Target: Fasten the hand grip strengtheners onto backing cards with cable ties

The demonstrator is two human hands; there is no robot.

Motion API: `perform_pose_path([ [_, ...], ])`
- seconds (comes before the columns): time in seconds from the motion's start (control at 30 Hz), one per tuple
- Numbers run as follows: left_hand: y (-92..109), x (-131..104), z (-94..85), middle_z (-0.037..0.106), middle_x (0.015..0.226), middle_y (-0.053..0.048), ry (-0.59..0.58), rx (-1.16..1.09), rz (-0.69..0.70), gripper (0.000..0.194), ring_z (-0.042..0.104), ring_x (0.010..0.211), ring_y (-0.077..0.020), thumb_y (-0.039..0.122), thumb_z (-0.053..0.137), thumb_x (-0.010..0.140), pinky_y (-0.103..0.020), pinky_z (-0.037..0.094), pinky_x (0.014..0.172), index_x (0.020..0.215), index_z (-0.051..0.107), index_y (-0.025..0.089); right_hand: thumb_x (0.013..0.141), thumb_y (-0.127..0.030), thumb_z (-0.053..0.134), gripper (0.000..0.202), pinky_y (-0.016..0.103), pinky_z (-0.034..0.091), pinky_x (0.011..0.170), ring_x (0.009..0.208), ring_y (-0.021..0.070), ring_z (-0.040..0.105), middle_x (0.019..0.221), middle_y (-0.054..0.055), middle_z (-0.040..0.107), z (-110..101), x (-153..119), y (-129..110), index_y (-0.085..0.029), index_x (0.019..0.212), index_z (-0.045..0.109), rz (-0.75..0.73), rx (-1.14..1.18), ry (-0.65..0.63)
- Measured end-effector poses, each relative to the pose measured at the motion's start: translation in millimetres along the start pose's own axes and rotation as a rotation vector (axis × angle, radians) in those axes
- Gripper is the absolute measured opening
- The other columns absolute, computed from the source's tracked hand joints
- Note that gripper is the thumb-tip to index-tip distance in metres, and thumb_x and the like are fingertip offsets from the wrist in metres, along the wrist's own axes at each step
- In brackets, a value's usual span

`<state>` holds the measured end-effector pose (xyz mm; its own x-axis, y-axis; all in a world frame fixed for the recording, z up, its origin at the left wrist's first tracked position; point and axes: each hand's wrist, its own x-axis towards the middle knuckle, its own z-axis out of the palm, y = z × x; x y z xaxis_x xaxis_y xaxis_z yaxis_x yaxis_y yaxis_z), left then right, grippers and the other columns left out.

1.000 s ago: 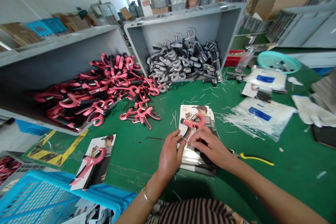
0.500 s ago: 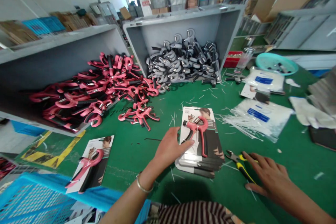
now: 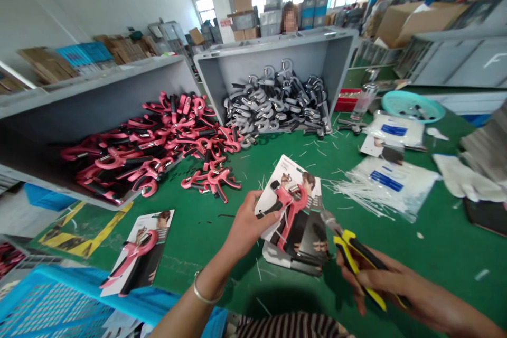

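Note:
My left hand (image 3: 249, 224) is closed on the left edge of a printed card with a pink and black hand grip strengthener (image 3: 292, 214) on it. Its thumb presses across the front. That card is tilted over a stack of similar cards (image 3: 277, 256), whose lower edges show beneath. To the right, my right hand (image 3: 390, 277) is wrapped round the yellow and black handles of cutting pliers (image 3: 350, 253). The plier jaws point up and left, near the card's right edge. Another carded pink strengthener (image 3: 138, 256) lies at the table's left, by the blue crate.
Pink strengtheners (image 3: 158, 137) spill from a tipped grey bin (image 3: 59, 111); grey ones (image 3: 277, 100) fill a second bin (image 3: 336, 63). White cable ties (image 3: 364, 193), plastic bags, a turquoise bowl (image 3: 412, 105) and a glove (image 3: 455, 174) lie right. A person sits or stands beyond.
My right hand has picked up the cutting pliers from the table and brought them toward the card. My left hand has lifted and tilted the top card off the stack.

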<state>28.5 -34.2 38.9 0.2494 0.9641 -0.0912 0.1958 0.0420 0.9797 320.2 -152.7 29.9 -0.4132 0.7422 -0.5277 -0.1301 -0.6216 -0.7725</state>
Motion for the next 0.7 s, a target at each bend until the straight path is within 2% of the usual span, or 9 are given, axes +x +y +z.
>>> perform_pose_path([
  [0.1, 2, -1, 7.0, 0.067, 0.097, -0.002, -0.029, 0.047, 0.052, 0.046, 0.063, 0.087, -0.0193, 0.040, 0.073, 0.079, -0.029, 0.050, 0.076, 0.115, 0.053, 0.019, 0.084, -0.041, 0.068, 0.044, 0.036, 0.057, 0.071, 0.088, 0.0234, 0.067, 0.103, 0.008, 0.066, 13, 10, -31, -0.019, 0.122, 0.059, 0.062, -0.084, -0.255],
  [0.23, 5, -4, 5.8, 0.066, 0.093, 0.000, -0.069, 0.089, 0.080, 0.045, 0.062, 0.081, -0.0177, 0.039, 0.072, 0.080, -0.027, 0.049, 0.072, 0.116, 0.052, 0.021, 0.085, -0.040, 0.068, 0.043, 0.036, 0.058, 0.072, 0.091, 0.0232, 0.068, 0.110, 0.010, 0.066, 17, 18, -57, -0.017, 0.120, 0.058, 0.111, -0.167, -0.357],
  [0.4, 6, -5, 3.9, 0.066, 0.099, -0.002, -0.119, 0.111, 0.097, 0.043, 0.061, 0.084, -0.0177, 0.033, 0.070, 0.081, -0.026, 0.049, 0.072, 0.117, 0.050, 0.022, 0.087, -0.040, 0.065, 0.041, 0.031, 0.057, 0.064, 0.085, 0.0213, 0.069, 0.108, 0.012, 0.067, 21, 24, -70, -0.015, 0.118, 0.058, 0.153, -0.143, -0.363],
  [0.53, 7, -4, 3.2, 0.066, 0.101, -0.003, -0.120, 0.113, 0.099, 0.044, 0.061, 0.087, -0.0187, 0.030, 0.071, 0.079, -0.027, 0.049, 0.074, 0.117, 0.051, 0.021, 0.085, -0.041, 0.066, 0.039, 0.022, 0.052, 0.052, 0.071, 0.0165, 0.068, 0.096, 0.009, 0.068, 22, 25, -67, -0.016, 0.114, 0.057, 0.186, -0.049, -0.347],
  [0.63, 4, -4, 2.5, 0.067, 0.100, -0.003, -0.104, 0.083, 0.106, 0.044, 0.062, 0.086, -0.0187, 0.032, 0.071, 0.079, -0.027, 0.049, 0.076, 0.117, 0.052, 0.021, 0.083, -0.040, 0.066, 0.039, 0.015, 0.040, 0.040, 0.051, 0.0075, 0.055, 0.083, 0.003, 0.062, 23, 26, -56, -0.017, 0.113, 0.058, 0.179, 0.048, -0.298],
  [0.7, 0, -4, 2.8, 0.067, 0.097, -0.002, -0.092, 0.062, 0.100, 0.044, 0.063, 0.085, -0.0185, 0.035, 0.072, 0.078, -0.027, 0.049, 0.075, 0.116, 0.053, 0.021, 0.083, -0.041, 0.066, 0.038, 0.014, 0.030, 0.036, 0.046, 0.0037, 0.043, 0.079, -0.001, 0.057, 24, 27, -48, -0.018, 0.112, 0.058, 0.182, 0.071, -0.252],
])
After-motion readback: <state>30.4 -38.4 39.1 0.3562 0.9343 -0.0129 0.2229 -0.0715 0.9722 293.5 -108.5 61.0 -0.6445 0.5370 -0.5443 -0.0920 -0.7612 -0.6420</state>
